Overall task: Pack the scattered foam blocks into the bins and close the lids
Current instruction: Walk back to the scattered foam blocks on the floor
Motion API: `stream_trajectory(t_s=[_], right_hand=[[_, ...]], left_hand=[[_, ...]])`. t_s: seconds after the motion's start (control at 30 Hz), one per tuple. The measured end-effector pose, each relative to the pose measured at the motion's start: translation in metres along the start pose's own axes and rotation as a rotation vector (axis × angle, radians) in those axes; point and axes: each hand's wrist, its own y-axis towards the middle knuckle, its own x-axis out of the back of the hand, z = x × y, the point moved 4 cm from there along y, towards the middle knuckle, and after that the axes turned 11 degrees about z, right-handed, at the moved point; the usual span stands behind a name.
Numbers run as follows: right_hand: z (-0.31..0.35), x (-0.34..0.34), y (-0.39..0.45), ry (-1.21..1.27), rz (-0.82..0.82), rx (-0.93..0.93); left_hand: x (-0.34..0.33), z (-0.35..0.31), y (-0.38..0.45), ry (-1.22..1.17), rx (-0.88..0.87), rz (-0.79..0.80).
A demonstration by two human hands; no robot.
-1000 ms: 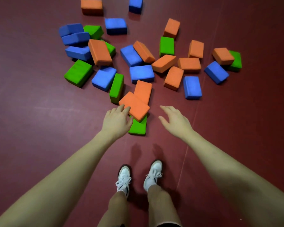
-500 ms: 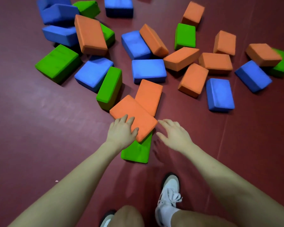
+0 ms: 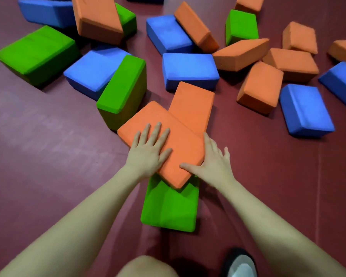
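Nothing readable here — no words, labels, brand marks, numbers or signs show on any surface in view; the foam blocks [image 3: 190, 70] carry plain colour only.

Plain dark maroon floor [image 3: 48, 156], no pattern. Foam blocks in three solid colours: orange block [image 3: 168, 144] under both hands, green block [image 3: 170, 208] beneath it, blue block [image 3: 306, 110] towards the right edge, more orange, blue and green along the far edge. White shoe [image 3: 239, 266], dark-rimmed, at the near edge
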Motion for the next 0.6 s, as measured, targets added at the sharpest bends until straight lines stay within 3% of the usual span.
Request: stream_trajectory(t_s=[0.2, 0.33, 0.43, 0.6], right_hand=[[0.037, 0.009, -0.012, 0.154, -0.096, 0.132], [0.044, 0.01, -0.021, 0.036, -0.166, 0.358], [0.048, 0.008, -0.028, -0.039, -0.229, 0.465], [0.054, 0.006, -0.041, -0.15, -0.315, 0.522]], left_hand=[[0.006, 0.022, -0.024, -0.168, 0.016, -0.062], [0.047, 0.031, -0.023, -0.013, -0.1, -0.19], [0.069, 0.038, -0.026, 0.184, -0.202, -0.109], [0.07, 0.056, -0.044, 0.284, -0.304, -0.004]])
